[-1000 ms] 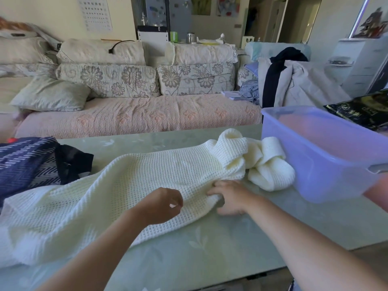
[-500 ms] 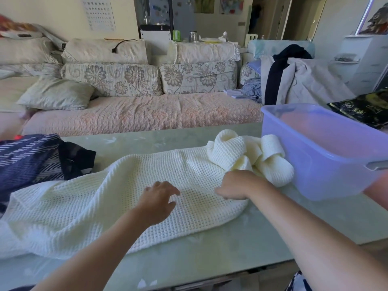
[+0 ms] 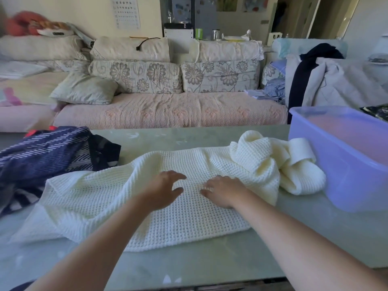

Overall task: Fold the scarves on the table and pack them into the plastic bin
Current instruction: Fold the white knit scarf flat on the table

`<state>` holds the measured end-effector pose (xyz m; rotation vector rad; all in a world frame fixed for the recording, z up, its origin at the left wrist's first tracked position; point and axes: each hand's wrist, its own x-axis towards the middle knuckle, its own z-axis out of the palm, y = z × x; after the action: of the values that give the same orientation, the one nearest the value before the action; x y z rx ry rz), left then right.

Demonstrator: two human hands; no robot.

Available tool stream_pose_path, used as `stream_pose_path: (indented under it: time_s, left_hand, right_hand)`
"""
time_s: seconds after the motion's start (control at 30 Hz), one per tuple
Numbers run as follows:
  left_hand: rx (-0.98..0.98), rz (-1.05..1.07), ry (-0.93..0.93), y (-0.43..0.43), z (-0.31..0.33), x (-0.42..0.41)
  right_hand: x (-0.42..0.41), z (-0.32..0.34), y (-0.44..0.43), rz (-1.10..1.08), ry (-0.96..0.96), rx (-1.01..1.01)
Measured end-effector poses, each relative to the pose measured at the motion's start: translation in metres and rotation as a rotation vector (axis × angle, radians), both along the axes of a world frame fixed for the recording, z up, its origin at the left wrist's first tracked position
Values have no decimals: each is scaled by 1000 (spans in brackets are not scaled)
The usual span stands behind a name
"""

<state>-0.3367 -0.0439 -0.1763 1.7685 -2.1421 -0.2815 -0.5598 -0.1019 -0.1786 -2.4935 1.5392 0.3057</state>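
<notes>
Spread out across the green table (image 3: 210,263), with one end bunched up right beside the purple bin (image 3: 346,164): a cream scarf (image 3: 100,198). Over its middle, the left hand (image 3: 163,187), fingers wide apart and gripping nothing, and close by, the right hand (image 3: 224,191), fingers a little bent, resting on the cloth without pinching it. Off to the left, a dark blue scarf (image 3: 42,150) in a heap.
</notes>
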Motion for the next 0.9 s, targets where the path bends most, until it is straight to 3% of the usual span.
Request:
stream_pose_path:
  time_s: [0.17,0.37,0.47,0.63,0.8,0.9]
  left_hand:
    - [-154,237,-56,17,14,54]
    - [-57,487,-123,44,11,144]
    - [-33,558,-153,58,7,182]
    - [33,668,-295,81,-2,232]
    - [279,685,-180,97,-15,266]
    - [351,628,-73,100,-15,272]
  right_hand:
    - [36,8,3,23,135,-142]
    - [118,18,10,180,-362,-240]
    - [180,23,16,279,-468,-205]
    - [284,25,18,423,-462,-192]
    - [349,9,23,470,-320,-139]
    - [367,4,23,406,-412,-157]
